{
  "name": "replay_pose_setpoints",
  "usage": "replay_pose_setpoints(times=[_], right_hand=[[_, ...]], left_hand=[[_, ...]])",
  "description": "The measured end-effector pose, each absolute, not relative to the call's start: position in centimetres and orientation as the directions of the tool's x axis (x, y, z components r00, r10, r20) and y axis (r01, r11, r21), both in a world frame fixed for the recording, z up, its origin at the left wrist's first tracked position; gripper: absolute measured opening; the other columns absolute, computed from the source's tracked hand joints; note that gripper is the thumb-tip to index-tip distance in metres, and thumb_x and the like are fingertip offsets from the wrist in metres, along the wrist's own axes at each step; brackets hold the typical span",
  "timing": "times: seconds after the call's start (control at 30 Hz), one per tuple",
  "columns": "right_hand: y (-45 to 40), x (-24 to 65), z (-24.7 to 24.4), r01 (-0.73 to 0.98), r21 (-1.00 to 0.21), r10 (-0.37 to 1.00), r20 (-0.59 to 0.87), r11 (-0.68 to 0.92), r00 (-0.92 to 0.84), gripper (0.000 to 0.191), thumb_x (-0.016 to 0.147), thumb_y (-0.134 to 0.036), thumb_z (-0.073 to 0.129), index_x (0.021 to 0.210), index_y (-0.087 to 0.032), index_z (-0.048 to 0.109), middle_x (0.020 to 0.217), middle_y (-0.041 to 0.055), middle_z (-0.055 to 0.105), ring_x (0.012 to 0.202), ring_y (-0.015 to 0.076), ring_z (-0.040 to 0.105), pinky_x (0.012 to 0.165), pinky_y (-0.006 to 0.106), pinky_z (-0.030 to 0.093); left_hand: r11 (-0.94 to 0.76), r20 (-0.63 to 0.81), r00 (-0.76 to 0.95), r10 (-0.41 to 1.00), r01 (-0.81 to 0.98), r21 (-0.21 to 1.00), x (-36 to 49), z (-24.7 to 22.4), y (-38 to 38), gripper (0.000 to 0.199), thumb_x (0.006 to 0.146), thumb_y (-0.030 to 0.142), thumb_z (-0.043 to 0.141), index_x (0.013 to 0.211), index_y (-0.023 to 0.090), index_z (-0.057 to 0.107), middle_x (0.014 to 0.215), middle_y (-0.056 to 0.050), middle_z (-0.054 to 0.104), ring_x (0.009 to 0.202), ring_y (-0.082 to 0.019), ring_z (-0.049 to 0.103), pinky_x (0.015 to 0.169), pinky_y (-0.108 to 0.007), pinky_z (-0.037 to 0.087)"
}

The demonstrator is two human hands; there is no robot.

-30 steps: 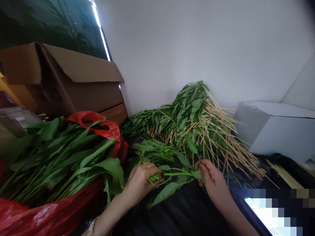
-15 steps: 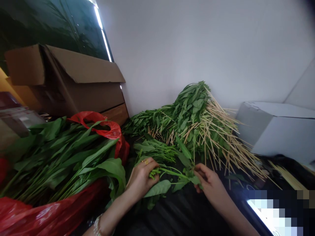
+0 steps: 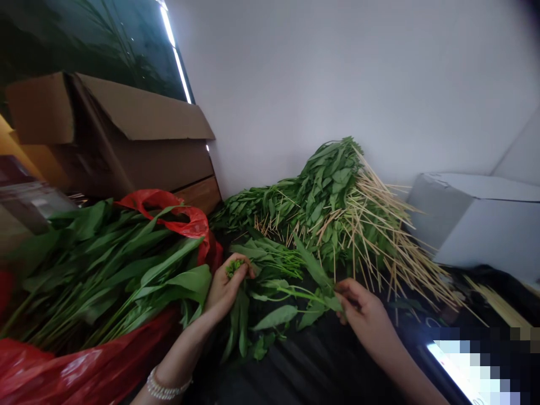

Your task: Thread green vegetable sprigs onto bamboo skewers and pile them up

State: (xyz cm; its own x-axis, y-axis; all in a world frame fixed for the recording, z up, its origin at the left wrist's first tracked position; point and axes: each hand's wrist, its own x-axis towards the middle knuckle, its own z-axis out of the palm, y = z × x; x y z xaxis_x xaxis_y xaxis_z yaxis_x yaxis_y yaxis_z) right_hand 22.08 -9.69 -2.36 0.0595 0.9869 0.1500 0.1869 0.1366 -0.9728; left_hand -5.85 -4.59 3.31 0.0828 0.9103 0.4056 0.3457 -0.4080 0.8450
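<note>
My left hand [image 3: 228, 284] is closed around a bunch of leafy green stems, with their cut ends [image 3: 234, 268] showing above the fingers and leaves [image 3: 238, 323] hanging below. My right hand [image 3: 360, 308] pinches the leafy end of a green stem [image 3: 297, 292] that lies toward the left over the black surface. Between and beyond the hands rests a small pile of cut greens [image 3: 282, 259]. Long-leaved greens [image 3: 126, 264] fill an open red plastic bag [image 3: 84, 365] beside my left hand.
Against the wall, a large heap of leaf bundles [image 3: 329, 180] has thin wooden skewers [image 3: 392, 236] sticking out to the right. A cardboard box [image 3: 147, 163] stands at the back left, a white box [image 3: 485, 225] at the right. A lit screen [image 3: 455, 371] is at the lower right.
My left hand has moved left with its bunch, away from the stem in my right hand, and has turned so the cut ends point up. My right hand has barely moved.
</note>
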Motion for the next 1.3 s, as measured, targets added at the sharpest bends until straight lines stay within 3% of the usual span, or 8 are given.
replay_pose_setpoints(times=[0.17,0.27,0.47,0.67,0.87,0.97,1.1,1.3], right_hand=[[-9.8,22.0,-2.8,0.192,-0.975,0.987,0.131,0.112,0.090,0.026,0.082,-0.047,0.061,0.087,-0.022,0.058,0.080,0.0005,0.064,0.059,0.0129,0.056,0.055,0.026,0.048],[-9.9,22.0,-3.0,0.181,-0.978,0.986,0.125,0.104,0.109,0.030,0.080,-0.049,0.063,0.091,-0.022,0.058,0.092,0.0037,0.066,0.062,0.0137,0.058,0.055,0.027,0.049],[-10.1,21.7,-2.4,0.265,-0.955,0.988,0.149,0.133,0.041,0.026,0.084,-0.049,0.058,0.084,-0.023,0.056,0.073,-0.0012,0.060,0.059,0.0137,0.057,0.056,0.026,0.048],[-10.2,21.5,-2.2,0.263,-0.957,0.990,0.137,0.122,0.037,0.028,0.084,-0.050,0.058,0.082,-0.023,0.055,0.075,-0.0016,0.058,0.060,0.0131,0.056,0.054,0.025,0.047],[-10.5,21.3,-1.9,0.254,-0.962,0.994,0.108,0.102,0.008,0.027,0.084,-0.050,0.057,0.085,-0.023,0.055,0.072,-0.0012,0.060,0.056,0.0133,0.055,0.051,0.025,0.045],[-10.7,21.3,-1.4,0.278,-0.954,0.994,0.113,0.109,-0.001,0.029,0.086,-0.050,0.054,0.095,-0.023,0.056,0.070,-0.0016,0.061,0.054,0.0136,0.055,0.052,0.025,0.044],[-10.9,21.5,-0.8,0.309,-0.943,0.992,0.116,0.126,-0.051,0.034,0.089,-0.052,0.050,0.102,-0.022,0.060,0.066,-0.0022,0.057,0.056,0.0144,0.054,0.054,0.026,0.043],[-10.7,21.7,-0.9,0.436,-0.876,0.972,0.134,0.206,-0.191,0.033,0.087,-0.050,0.053,0.072,-0.021,0.060,0.064,-0.0030,0.052,0.061,0.0132,0.048,0.056,0.024,0.034]], left_hand=[[-0.440,0.469,0.042,0.882,0.426,0.790,-5.8,4.1,-6.0,0.014,0.087,0.033,0.055,0.086,0.020,0.059,0.067,0.002,0.058,0.062,-0.014,0.054,0.060,-0.024,0.042],[-0.477,0.470,0.152,0.869,0.504,0.720,-5.8,4.5,-6.7,0.010,0.085,0.030,0.062,0.085,0.020,0.064,0.075,0.000,0.065,0.067,-0.014,0.059,0.063,-0.024,0.044],[-0.661,0.443,0.492,0.750,0.532,0.528,-4.0,3.8,-7.5,0.015,0.090,0.029,0.060,0.088,0.019,0.071,0.076,-0.003,0.067,0.070,-0.014,0.061,0.066,-0.024,0.044],[-0.702,0.407,0.575,0.710,0.624,0.343,-2.6,2.4,-7.4,0.020,0.086,0.038,0.065,0.097,0.021,0.070,0.081,-0.003,0.064,0.077,-0.017,0.060,0.067,-0.024,0.043],[-0.722,0.377,0.627,0.682,0.659,0.210,-2.4,1.6,-7.2,0.012,0.087,0.021,0.060,0.096,0.020,0.068,0.080,-0.002,0.061,0.076,-0.017,0.058,0.067,-0.025,0.042],[-0.724,0.352,0.637,0.686,0.650,0.232,-2.3,1.6,-7.2,0.010,0.082,0.019,0.063,0.090,0.019,0.068,0.080,-0.002,0.061,0.076,-0.017,0.058,0.067,-0.025,0.042],[-0.679,0.287,0.620,0.730,0.607,0.414,-2.4,2.0,-7.0,0.012,0.084,0.018,0.059,0.086,0.019,0.070,0.079,-0.002,0.061,0.075,-0.015,0.059,0.066,-0.023,0.042],[-0.561,0.235,0.562,0.793,0.523,0.642,-3.2,2.6,-6.0,0.015,0.086,0.026,0.060,0.084,0.018,0.073,0.078,-0.003,0.067,0.079,-0.016,0.062,0.076,-0.026,0.046]])
